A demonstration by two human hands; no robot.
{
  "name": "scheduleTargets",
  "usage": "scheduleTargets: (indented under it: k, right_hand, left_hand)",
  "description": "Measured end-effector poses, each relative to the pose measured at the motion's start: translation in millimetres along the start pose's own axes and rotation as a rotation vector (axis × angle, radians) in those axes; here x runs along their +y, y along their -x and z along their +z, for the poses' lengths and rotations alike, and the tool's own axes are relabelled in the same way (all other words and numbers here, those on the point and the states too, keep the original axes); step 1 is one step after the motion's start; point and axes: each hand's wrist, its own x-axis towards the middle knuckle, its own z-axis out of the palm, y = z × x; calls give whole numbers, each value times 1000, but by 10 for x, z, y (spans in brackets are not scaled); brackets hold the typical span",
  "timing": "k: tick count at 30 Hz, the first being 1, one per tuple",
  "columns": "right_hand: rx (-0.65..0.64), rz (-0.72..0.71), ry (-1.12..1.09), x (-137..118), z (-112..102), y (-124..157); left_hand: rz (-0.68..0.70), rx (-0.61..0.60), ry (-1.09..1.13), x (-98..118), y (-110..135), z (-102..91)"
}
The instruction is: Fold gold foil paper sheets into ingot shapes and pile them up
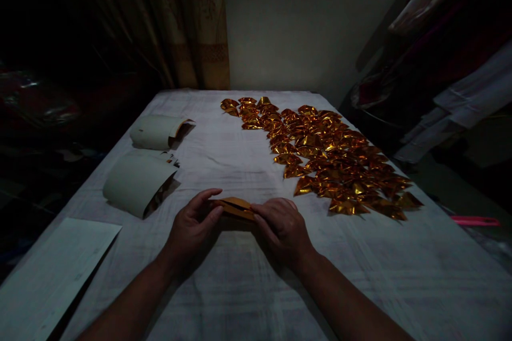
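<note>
Both my hands pinch one folded gold foil piece [235,206] just above the cloth-covered table [248,277]. My left hand [192,226] grips its left end with thumb and fingers curled. The piece's right end is held by my right hand [282,226], fingers closed over it. To the right of my hands lies a spread of several folded gold foil pieces [332,157], reaching from the near right side to the far middle of the table.
Two curled rolls of pale sheet with a gold inner side lie at the left, one nearer [136,182] and one farther [158,131]. A flat pale sheet [52,272] lies at the near left corner. A curtain [180,21] and a wall stand behind. A pink object [476,220] lies off the table's right edge.
</note>
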Motion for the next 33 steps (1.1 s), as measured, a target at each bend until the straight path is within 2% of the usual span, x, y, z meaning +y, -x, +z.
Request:
scheduleTargets:
  k: [4, 9, 12, 16, 19, 24, 28, 33]
  right_hand:
    - [4, 9, -6, 2, -10, -2]
    - [8, 57, -44, -2, -2, 9]
    - [1, 60, -62, -24, -26, 2]
    - [31, -81, 10, -33, -86, -24]
    - [13, -139, 94, -19, -86, -26]
    - [-149, -100, 160, -1, -36, 27]
    - [-188, -56, 159, -15, -71, 53]
    - [-282, 6, 136, -47, -140, 42]
  left_hand:
    - [36, -37, -13, 3, 8, -5]
    - [118, 21, -150, -40, 45, 21]
    - [323, 49, -358, -55, 70, 1]
    - [720, -59, -656, -10, 76, -67]
    - [863, -94, -846, 57, 76, -83]
    - [883, -183, -1029, 99, 101, -64]
    - [851, -252, -1039, 48, 139, -96]
    - [828, -264, -1019, 1, 167, -119]
